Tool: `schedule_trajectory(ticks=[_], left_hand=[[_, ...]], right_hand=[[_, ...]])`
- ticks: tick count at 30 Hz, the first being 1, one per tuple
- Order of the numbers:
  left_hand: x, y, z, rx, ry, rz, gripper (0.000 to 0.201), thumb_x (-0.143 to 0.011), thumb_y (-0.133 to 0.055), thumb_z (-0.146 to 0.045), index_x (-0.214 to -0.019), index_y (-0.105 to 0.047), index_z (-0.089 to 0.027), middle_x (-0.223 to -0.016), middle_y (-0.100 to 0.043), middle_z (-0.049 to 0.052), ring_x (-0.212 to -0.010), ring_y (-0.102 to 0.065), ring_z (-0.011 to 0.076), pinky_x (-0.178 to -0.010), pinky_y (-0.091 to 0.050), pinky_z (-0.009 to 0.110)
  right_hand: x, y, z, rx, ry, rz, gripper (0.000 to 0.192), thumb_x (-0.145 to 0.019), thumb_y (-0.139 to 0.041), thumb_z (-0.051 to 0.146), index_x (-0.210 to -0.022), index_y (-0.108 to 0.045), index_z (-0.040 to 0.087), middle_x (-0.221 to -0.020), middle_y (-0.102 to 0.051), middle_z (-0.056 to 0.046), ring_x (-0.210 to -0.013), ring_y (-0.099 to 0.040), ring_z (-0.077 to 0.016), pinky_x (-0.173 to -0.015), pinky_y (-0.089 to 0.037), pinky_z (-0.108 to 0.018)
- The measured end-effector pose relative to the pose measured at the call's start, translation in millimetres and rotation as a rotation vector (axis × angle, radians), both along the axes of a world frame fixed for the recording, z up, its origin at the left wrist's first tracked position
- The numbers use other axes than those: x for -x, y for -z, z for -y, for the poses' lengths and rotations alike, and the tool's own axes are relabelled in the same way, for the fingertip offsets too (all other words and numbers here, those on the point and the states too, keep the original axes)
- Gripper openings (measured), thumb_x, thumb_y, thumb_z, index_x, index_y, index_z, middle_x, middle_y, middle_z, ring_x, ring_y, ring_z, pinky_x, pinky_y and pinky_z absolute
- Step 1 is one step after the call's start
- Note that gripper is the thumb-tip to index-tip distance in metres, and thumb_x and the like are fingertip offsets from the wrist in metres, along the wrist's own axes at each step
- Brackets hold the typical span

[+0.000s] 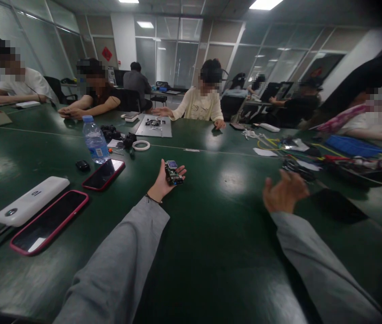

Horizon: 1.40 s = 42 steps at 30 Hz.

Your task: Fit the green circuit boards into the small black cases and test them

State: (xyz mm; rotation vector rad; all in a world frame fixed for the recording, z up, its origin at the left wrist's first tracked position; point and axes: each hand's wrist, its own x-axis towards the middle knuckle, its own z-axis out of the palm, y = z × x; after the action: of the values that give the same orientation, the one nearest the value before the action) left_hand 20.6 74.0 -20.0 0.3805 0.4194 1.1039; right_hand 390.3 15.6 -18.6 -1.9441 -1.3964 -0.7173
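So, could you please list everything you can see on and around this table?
table: one, dark green, fills the view
small circuit board: one, green with a blue part, in the left hand
smartphones: two, red-edged, screens dark, left of the left arm, nearer and farther
power bank: one, white, beside the nearer smartphone
water bottle: one, clear with blue cap, upright behind the farther smartphone
tape roll: one, white, mid-table
grey tray: one, holding small parts, far side
cables and tools: several, mixed colours, right side
people: several, seated along the far side
left hand: palm up, holding the board
right hand: fingers spread, holding nothing, blurred
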Motion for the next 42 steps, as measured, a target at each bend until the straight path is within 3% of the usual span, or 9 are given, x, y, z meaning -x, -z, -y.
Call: schedule_trajectory(ticks=[6,10,15,20,24,29,34,39,42], left_hand=[[1,-1.6,2,0.026,0.022,0.005,0.060,-0.080,-0.040,-0.065,-0.105,-0.057,-0.013,-0.102,-0.065,0.014,-0.096,-0.062,0.0243,-0.080,-0.051,0.036],[4,-1.8,3,0.042,0.088,0.045,0.063,-0.084,-0.033,-0.063,-0.105,-0.059,-0.009,-0.094,-0.067,0.014,-0.090,-0.063,0.0224,-0.080,-0.050,0.034],[7,1.9,-1,0.056,0.000,0.050,0.054,-0.084,-0.037,-0.060,-0.091,-0.062,-0.012,-0.070,-0.064,0.007,-0.066,-0.062,0.0164,-0.065,-0.050,0.027],[7,0.2,-1,-0.033,0.087,0.084,0.055,-0.081,-0.041,-0.062,-0.093,-0.060,-0.012,-0.079,-0.065,0.010,-0.071,-0.062,0.0180,-0.068,-0.049,0.029],[4,-5.0,3,-0.099,0.090,0.102,0.054,-0.082,-0.042,-0.059,-0.102,-0.058,-0.012,-0.085,-0.065,0.011,-0.079,-0.062,0.0191,-0.075,-0.048,0.030],[3,-5.8,5,-0.086,0.103,0.001,0.057,-0.081,-0.042,-0.061,-0.114,-0.053,-0.015,-0.093,-0.064,0.011,-0.088,-0.062,0.0203,-0.083,-0.047,0.032],[4,-1.9,2,-0.079,0.109,-0.090,0.069,-0.078,-0.043,-0.064,-0.128,-0.041,-0.017,-0.110,-0.060,0.016,-0.105,-0.058,0.0247,-0.093,-0.041,0.037],[5,-1.8,0,-0.081,0.138,-0.153,0.074,-0.079,-0.038,-0.065,-0.134,-0.033,-0.016,-0.124,-0.052,0.021,-0.112,-0.055,0.0278,-0.096,-0.038,0.041],[7,-2.9,0,-0.097,0.141,-0.152,0.072,-0.081,-0.038,-0.064,-0.135,-0.031,-0.016,-0.130,-0.048,0.021,-0.113,-0.054,0.0287,-0.096,-0.038,0.042]], right_hand=[[201,-4.0,-4,0.084,-0.706,0.193,0.035,-0.091,-0.034,0.028,-0.121,-0.051,0.023,-0.131,-0.042,-0.008,-0.126,-0.034,-0.0231,-0.101,-0.025,-0.045],[273,-6.4,-5,0.137,-1.028,0.277,0.040,-0.091,-0.036,0.022,-0.130,-0.045,0.022,-0.139,-0.038,-0.005,-0.132,-0.028,-0.0198,-0.108,-0.023,-0.039],[256,3.5,-35,0.141,-0.946,-0.071,0.039,-0.094,-0.027,0.026,-0.126,-0.048,0.021,-0.138,-0.040,-0.005,-0.126,-0.037,-0.0195,-0.103,-0.033,-0.038],[238,19.1,-55,0.154,-0.902,-0.453,0.043,-0.091,-0.037,0.040,-0.127,-0.045,0.018,-0.127,-0.049,-0.009,-0.117,-0.047,-0.0192,-0.100,-0.039,-0.037],[239,24.1,-58,0.155,-0.849,-0.475,0.068,-0.071,-0.064,0.039,-0.130,-0.039,0.015,-0.128,-0.046,-0.013,-0.115,-0.048,-0.0251,-0.097,-0.041,-0.041],[229,21.3,-60,0.100,-0.736,-0.516,0.056,-0.072,-0.060,0.029,-0.124,-0.044,0.018,-0.119,-0.054,-0.010,-0.108,-0.053,-0.0241,-0.094,-0.043,-0.041],[205,25.6,-72,0.127,-0.747,-0.607,0.050,-0.074,-0.060,0.038,-0.118,-0.051,0.017,-0.110,-0.060,-0.010,-0.102,-0.058,-0.0238,-0.091,-0.045,-0.041],[184,29.9,-77,0.230,-0.838,-0.787,0.051,-0.077,-0.056,0.047,-0.119,-0.052,0.018,-0.109,-0.061,-0.010,-0.061,-0.062,-0.0140,-0.071,-0.052,-0.035],[161,25.8,-78,0.205,-0.798,-0.714,0.050,-0.077,-0.057,0.044,-0.120,-0.052,0.018,-0.101,-0.064,-0.008,-0.060,-0.061,-0.0138,-0.071,-0.051,-0.034]])
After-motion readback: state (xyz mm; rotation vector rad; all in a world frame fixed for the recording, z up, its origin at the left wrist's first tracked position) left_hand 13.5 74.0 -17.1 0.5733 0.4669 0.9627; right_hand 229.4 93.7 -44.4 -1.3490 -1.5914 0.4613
